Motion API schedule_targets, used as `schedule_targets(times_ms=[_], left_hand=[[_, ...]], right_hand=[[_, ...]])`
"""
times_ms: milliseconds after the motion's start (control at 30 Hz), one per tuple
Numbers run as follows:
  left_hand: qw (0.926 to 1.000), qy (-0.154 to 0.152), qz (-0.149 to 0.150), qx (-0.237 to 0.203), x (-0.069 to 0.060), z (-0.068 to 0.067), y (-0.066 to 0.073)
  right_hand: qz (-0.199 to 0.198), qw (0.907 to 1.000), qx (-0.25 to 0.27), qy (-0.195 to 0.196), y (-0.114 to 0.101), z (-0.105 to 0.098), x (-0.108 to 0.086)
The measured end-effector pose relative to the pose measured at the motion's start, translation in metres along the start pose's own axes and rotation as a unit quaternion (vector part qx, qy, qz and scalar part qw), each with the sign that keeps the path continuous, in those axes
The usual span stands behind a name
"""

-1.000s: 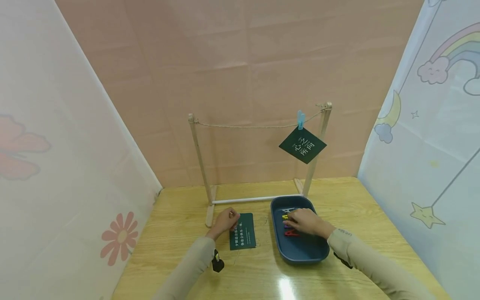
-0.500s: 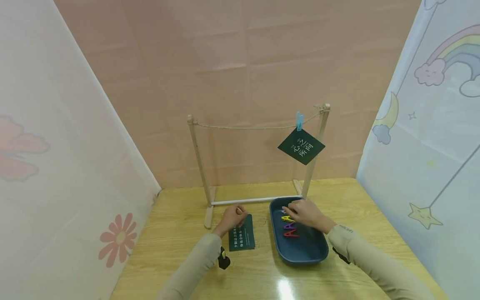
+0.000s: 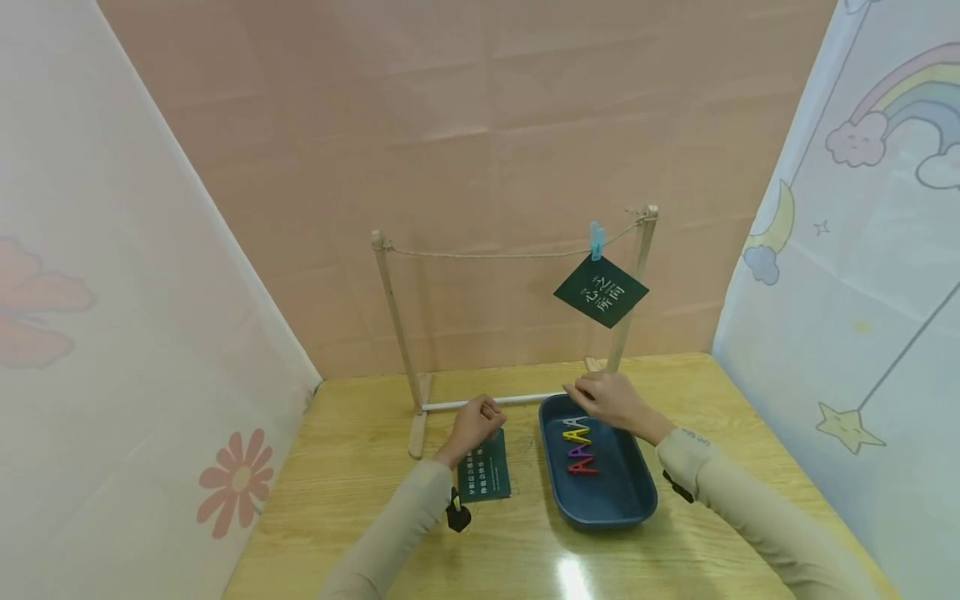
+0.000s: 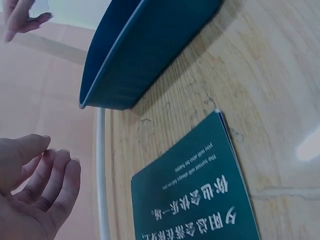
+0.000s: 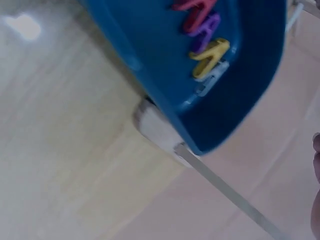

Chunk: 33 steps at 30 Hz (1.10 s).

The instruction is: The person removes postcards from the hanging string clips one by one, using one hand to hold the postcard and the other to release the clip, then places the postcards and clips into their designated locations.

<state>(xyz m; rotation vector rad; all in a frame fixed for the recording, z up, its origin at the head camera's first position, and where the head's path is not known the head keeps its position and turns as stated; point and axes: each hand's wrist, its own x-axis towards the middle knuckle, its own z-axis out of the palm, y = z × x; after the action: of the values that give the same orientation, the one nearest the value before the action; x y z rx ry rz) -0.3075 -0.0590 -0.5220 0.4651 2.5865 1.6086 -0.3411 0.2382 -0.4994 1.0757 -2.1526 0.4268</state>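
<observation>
My left hand (image 3: 475,427) hovers over the far end of a stack of dark green cards (image 3: 491,471) with white lettering. In the left wrist view its fingers are loosely bent, the thumb close to the index fingertip, and nothing shows between them. Above the far end of a blue tray (image 3: 600,525) is my right hand (image 3: 611,400), with no held thing visible. White (image 3: 575,422), yellow (image 3: 576,436), purple (image 3: 579,451) and red (image 3: 582,467) clothespins lie in a row inside the tray. A light blue clothespin (image 3: 597,240) fastens one green card (image 3: 602,290) to a string.
The string (image 3: 487,255) runs between two wooden posts (image 3: 397,321) of a stand behind the tray. A white bar (image 3: 517,400) joins the posts low down. Printed cloth walls (image 3: 247,400) close in the wooden table (image 3: 360,467) on the sides, with a pinkish backdrop behind.
My right hand has lifted from the clothespins and moved to the tray's far end. My left hand has shifted forward and right, off the near part of the cards.
</observation>
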Motion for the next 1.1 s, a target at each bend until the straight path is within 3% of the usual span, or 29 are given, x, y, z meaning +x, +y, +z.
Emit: schedule_targets(times_ms=[200, 500, 767, 1100], left_hand=[[0.9999, 0.009, 0.004, -0.008, 0.007, 0.006, 0.01], [0.9993, -0.004, 0.037, -0.001, 0.017, 0.014, 0.036], [0.9975, -0.008, 0.067, -0.02, 0.024, 0.022, 0.051], [0.9978, -0.008, 0.063, -0.018, 0.028, 0.033, 0.056]], right_hand=[[-0.038, 0.9981, -0.005, 0.047, 0.004, -0.016, 0.026], [-0.105, 0.9882, -0.031, 0.107, 0.018, -0.052, 0.073], [-0.106, 0.981, -0.071, 0.146, 0.023, -0.09, 0.105], [-0.117, 0.9765, -0.069, 0.168, 0.027, -0.118, 0.136]])
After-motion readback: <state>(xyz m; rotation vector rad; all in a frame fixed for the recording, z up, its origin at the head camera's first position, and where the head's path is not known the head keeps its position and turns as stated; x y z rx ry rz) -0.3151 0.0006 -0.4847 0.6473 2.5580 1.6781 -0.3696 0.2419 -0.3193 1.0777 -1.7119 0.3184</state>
